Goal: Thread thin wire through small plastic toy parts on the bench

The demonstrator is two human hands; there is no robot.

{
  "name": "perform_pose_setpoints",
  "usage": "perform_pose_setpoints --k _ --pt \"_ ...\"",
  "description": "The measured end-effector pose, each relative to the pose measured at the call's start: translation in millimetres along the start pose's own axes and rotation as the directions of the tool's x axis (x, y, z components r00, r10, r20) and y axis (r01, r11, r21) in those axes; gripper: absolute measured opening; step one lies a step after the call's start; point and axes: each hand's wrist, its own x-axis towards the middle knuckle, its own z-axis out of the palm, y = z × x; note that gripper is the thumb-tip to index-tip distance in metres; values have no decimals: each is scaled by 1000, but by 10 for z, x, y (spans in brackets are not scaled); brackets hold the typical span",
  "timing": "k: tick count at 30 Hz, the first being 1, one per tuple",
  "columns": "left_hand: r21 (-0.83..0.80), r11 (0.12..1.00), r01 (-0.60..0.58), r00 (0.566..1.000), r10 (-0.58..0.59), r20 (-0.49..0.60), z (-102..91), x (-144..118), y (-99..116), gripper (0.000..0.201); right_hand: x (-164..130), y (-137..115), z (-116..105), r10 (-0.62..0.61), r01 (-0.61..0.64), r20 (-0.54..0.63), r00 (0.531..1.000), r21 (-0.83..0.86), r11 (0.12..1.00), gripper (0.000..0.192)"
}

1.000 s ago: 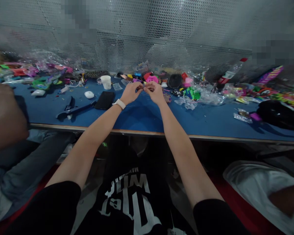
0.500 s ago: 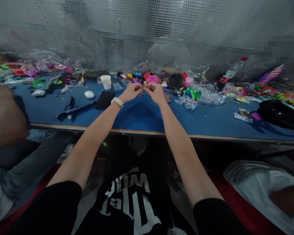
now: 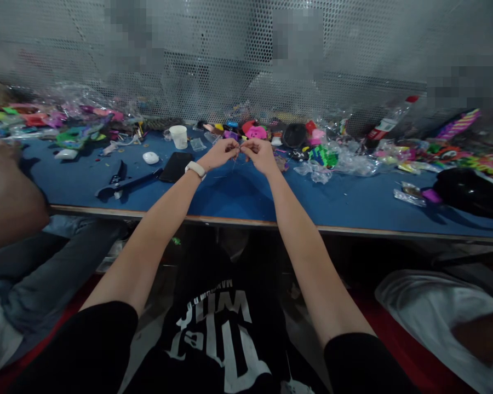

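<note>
At the far left, a co-worker's arm (image 3: 8,191) lies over the near edge of the blue table (image 3: 353,202), well apart from your own hands. Further right, a dark tool (image 3: 125,183) lies flat on the table, with a small white case (image 3: 150,157) beyond it and a white cup (image 3: 178,137) standing upright at the far side. A black phone (image 3: 176,166) lies just left of your left wrist, which wears a white band (image 3: 195,169).

Your left hand (image 3: 219,154) is curled nearly closed, thumb and forefinger pinched together on a small piece (image 3: 240,146) too tiny to make out. Your right hand (image 3: 261,155) meets it fingertip to fingertip, pinched on the same piece, the other fingers folded in. That piece is held just above the table, near the far middle, and a thin thread (image 3: 233,163) hangs from it.

To the right lie crumpled clear bags (image 3: 337,161), a bottle (image 3: 388,125) on its side and a black bag (image 3: 470,191).
</note>
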Motion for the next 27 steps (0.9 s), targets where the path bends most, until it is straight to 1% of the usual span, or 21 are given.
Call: perform_pose_setpoints --k 6,9,14,17,24,27 --pt "18 999 33 999 -34 25 -6 -2 6 18 -5 -10 7 32 -32 -4 999 35 999 72" --pt "13 999 40 999 -41 27 -3 -10 14 19 -11 1 7 35 -35 -6 999 48 998 74" --pt "-13 998 54 998 -54 10 2 -31 22 23 -6 40 3 43 -42 -7 999 53 998 68" --pt "-35 998 55 998 -55 -4 12 -32 4 21 3 69 6 48 -47 -6 999 73 996 66" --pt "-55 996 65 998 -66 -21 9 -41 -1 14 16 152 6 34 -33 -12 999 74 997 70" --pt "-50 997 66 997 -68 -26 10 -40 -2 16 19 160 1 17 -16 -7 1000 71 997 70"
